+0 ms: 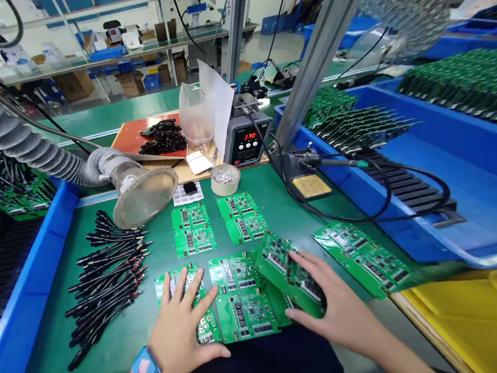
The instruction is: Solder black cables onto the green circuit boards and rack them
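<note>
My left hand (178, 320) lies with fingers spread over a green circuit board (207, 320) at the near edge of the mat. My right hand (328, 297) grips another circuit board (287, 266) by its right side, thumb below and fingers above. That board is tilted up over a further board, which it partly covers. Between my hands a flat circuit board (243, 295) rests on the mat. Two more boards, a left one (193, 228) and a right one (242, 217), lie farther back. On the right is another board (364, 257).
Black cables (102, 281) lie in a row at left. A fume hose nozzle (144, 195) hangs above the mat. Behind stand a soldering station (249, 135) and a round tin (225, 179). A soldering iron (330, 161) rests in its holder. Blue bins (470, 209) flank both sides.
</note>
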The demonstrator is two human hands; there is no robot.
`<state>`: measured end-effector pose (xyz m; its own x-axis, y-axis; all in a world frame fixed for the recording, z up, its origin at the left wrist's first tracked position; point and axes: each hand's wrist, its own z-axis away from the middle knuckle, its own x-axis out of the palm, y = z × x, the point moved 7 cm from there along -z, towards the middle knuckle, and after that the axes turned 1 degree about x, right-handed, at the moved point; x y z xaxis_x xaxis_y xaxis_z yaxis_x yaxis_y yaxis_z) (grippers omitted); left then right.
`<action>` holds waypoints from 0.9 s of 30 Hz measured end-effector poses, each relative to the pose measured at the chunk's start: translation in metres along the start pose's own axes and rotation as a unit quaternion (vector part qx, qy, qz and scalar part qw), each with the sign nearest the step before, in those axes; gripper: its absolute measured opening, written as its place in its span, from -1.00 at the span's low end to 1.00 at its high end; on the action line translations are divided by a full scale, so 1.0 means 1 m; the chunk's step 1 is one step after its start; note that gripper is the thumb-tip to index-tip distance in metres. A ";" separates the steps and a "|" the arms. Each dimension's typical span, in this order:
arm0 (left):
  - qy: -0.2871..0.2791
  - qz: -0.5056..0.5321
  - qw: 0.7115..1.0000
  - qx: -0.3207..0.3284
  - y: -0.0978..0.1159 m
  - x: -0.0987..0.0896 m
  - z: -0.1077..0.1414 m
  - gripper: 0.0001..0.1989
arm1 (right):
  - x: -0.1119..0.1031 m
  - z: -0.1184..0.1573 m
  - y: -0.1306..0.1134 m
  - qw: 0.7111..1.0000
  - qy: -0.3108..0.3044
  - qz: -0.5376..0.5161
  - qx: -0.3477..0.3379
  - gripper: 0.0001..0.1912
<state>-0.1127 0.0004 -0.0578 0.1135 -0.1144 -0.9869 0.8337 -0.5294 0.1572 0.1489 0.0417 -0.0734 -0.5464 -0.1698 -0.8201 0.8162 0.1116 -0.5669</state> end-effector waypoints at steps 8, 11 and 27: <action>0.009 -0.035 0.999 0.002 -0.001 -0.002 0.002 -0.11 | 0.003 0.003 -0.013 0.998 0.021 -0.054 0.014 -0.14; 0.004 -0.038 0.999 -0.003 0.000 -0.003 0.001 -0.15 | -0.023 0.006 0.008 0.993 0.086 -0.045 0.071 -0.14; 0.021 0.000 1.000 -0.009 0.000 -0.007 0.003 -0.20 | -0.040 0.023 0.036 0.984 0.059 0.062 0.159 -0.07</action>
<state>-0.1149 -0.0016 -0.0511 0.1362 -0.0784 -0.9876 0.8432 -0.5141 0.1571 0.2047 0.0301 -0.0589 -0.4419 -0.0573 -0.8952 0.8850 -0.1913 -0.4245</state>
